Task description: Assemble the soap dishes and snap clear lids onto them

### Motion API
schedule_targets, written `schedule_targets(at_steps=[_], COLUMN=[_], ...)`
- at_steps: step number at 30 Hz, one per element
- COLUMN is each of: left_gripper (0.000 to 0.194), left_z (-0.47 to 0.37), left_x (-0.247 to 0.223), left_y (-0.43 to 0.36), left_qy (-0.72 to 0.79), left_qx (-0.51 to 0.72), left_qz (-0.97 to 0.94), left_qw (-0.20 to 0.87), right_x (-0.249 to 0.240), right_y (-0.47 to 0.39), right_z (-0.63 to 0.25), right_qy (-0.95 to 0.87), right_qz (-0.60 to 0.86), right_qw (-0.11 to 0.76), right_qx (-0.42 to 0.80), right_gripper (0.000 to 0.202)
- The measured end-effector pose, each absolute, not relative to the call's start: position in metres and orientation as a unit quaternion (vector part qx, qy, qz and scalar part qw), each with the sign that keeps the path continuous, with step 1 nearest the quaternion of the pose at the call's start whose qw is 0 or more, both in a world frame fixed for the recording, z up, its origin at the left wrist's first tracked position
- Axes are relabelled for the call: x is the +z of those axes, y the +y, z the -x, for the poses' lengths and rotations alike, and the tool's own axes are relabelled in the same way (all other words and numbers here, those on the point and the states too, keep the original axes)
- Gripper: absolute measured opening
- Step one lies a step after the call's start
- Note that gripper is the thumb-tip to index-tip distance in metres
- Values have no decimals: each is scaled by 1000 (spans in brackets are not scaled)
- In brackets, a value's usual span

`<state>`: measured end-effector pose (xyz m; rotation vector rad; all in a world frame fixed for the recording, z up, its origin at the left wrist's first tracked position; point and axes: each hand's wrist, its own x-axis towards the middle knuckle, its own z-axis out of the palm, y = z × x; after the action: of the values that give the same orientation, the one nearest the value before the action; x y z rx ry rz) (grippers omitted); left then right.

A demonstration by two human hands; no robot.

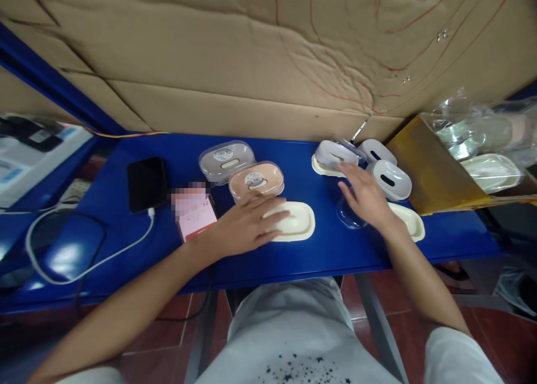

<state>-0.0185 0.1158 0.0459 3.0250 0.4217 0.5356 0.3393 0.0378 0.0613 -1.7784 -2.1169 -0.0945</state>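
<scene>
My left hand (249, 223) lies with its fingers spread over the left part of a shallow cream oval tray (300, 221). Just beyond it are two clear-lidded oval packs with round labels, one peach (272, 177) and one grey (213, 159). My right hand (364, 196) reaches forward, thumb and fingers apart, its fingertips near a white oval box (329, 153) that sits on a cream base. Whether they touch it I cannot tell. Under this hand a clear plastic cover (348, 216) shows in part. My right wrist partly hides another cream tray (413, 224).
Two white oval lids with slots (392, 179) stand right of my right hand. A cardboard box (419, 171) with plastic-wrapped pieces is at far right. A lit phone (195, 213), a dark phone (146, 183) and a white cable (121, 256) lie left. Cardboard (210, 54) walls the back.
</scene>
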Motion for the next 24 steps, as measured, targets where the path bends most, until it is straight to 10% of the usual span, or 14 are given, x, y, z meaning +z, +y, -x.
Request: schedule_targets(at_steps=[5,14,24], left_gripper=[37,101,109], left_z=[23,22,21], left_x=[45,41,41], left_y=[113,102,107], left_qy=[101,254,215], left_qx=[156,104,134], left_qz=[-980,-943,-944], left_qw=[79,190,212], right_x=[54,56,51], right_y=[86,23,-23], right_z=[-359,-325,-252], right_qy=[-716,-783,-861], right_qz=[688,577,461], right_qw=[89,225,212], right_qx=[-77,-60,-36], right_gripper=[51,34,33])
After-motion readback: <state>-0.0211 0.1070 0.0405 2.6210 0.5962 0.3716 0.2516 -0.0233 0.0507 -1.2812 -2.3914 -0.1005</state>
